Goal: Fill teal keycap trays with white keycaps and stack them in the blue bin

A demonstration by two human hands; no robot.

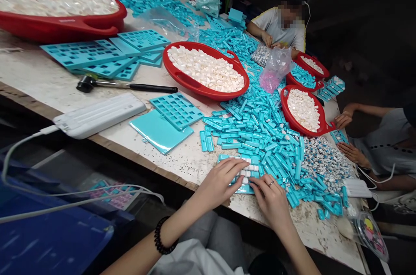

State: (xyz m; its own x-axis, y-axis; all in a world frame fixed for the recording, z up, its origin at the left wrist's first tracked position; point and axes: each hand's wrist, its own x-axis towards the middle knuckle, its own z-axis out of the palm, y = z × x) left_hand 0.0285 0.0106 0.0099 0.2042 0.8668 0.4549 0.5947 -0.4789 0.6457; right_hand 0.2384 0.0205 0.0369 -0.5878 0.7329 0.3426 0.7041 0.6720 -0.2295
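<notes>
On the near table edge, a light-blue plate (246,189) lies in front of me with small white square pieces (252,168) set in rows on it. My left hand (224,177) is at its left side, its fingers bent over the white pieces and its thumb low on the plate. My right hand (270,194), with a ring on one finger, is at the right edge, fingertips drawn together against the plate and white pieces. Whether a loose piece is between those fingertips is hidden. Just beyond both hands is a heap of blue strip-like pieces (260,134).
Red basins of white pieces (206,69) stand beyond the heap. Blue grid plates (177,110), a black-handled hammer (136,87) and a white power strip (100,114) lie on the left. Small white-and-blue parts (328,164) are piled right. Other people work around the table.
</notes>
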